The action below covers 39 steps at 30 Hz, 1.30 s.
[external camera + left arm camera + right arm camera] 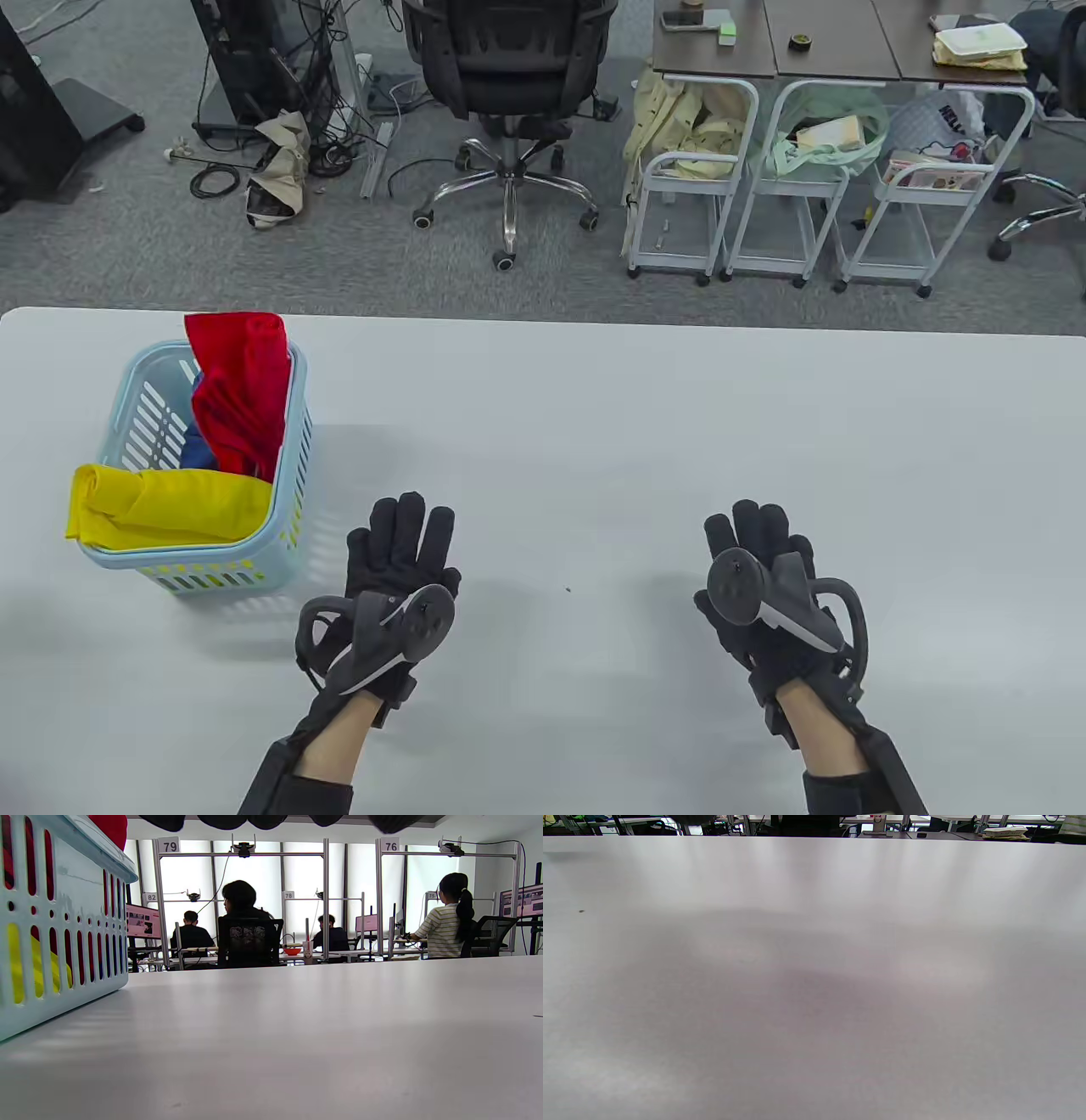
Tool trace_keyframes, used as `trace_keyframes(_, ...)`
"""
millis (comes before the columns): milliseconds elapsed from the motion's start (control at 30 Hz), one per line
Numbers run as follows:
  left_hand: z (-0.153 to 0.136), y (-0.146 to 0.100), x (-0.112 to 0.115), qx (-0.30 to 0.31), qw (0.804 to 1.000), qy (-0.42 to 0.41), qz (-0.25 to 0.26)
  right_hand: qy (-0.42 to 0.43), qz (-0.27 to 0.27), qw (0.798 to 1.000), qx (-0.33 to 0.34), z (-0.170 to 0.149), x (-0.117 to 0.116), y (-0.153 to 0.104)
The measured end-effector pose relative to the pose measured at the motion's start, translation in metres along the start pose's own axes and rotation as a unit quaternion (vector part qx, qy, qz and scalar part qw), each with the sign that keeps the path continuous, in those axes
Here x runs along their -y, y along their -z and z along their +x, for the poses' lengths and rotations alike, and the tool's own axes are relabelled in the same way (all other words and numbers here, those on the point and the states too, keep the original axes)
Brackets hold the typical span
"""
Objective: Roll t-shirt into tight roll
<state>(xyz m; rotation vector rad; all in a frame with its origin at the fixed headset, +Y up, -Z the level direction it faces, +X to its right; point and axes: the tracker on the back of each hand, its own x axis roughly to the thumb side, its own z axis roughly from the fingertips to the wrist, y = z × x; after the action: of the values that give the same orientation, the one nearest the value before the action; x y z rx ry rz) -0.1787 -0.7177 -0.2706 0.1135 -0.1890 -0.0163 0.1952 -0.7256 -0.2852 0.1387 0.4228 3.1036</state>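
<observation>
T-shirts are all in the basket off to the far left, just beyond and outside my left hand. The yellow shirt is slumped over the near rim, closest to that hand, and the red shirt stands up out of the far side with something blue tucked under it. Can't tell which one I'm supposed to roll, and none of them is out on the table yet.

Left hand is flat on the table, fingers straight and relaxed, holding nothing. In the left wrist view the basket wall fills the left edge with yellow showing through the slots, so it's just beside me.

The stretch of table between the hands has nothing on it but a tiny dark speck.

Right hand is well apart from the basket, palm down, fingers loose, not gripping anything either. Its wrist camera shows only table surface.

So I'd say the job hasn't really started: this is the step before the pick. Next move, I reckon, is reaching left-forward with the left hand, pinching the yellow shirt off the rim, then spreading it flat between both hands so there's a straight edge to roll from.
</observation>
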Motion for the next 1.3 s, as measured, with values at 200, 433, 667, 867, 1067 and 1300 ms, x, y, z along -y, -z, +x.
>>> trace_keyframes(200,-0.001,0.001,0.003,-0.006,1.000,-0.002,-0.015,0.006,0.002,1.000,0.004,0.000,-0.001,0.000)
trace_keyframes(433,0.000,0.002,0.002,-0.005,1.000,0.001,-0.019,0.012,0.011,1.000,0.006,-0.001,-0.002,-0.001)
trace_keyframes(667,0.000,0.001,0.000,-0.003,1.000,-0.004,-0.020,0.008,0.015,1.000,0.002,-0.001,-0.001,-0.002)
trace_keyframes(867,-0.002,0.001,-0.001,-0.008,1.000,-0.003,-0.016,0.008,0.029,1.000,0.006,0.000,-0.006,0.001)
trace_keyframes(1067,-0.005,0.003,0.003,-0.029,0.999,0.005,-0.026,0.020,0.030,0.999,0.012,-0.001,-0.002,-0.003)
trace_keyframes(1300,-0.026,0.025,-0.041,-0.112,0.993,0.039,0.025,0.027,0.028,0.999,0.018,0.001,-0.001,-0.006)
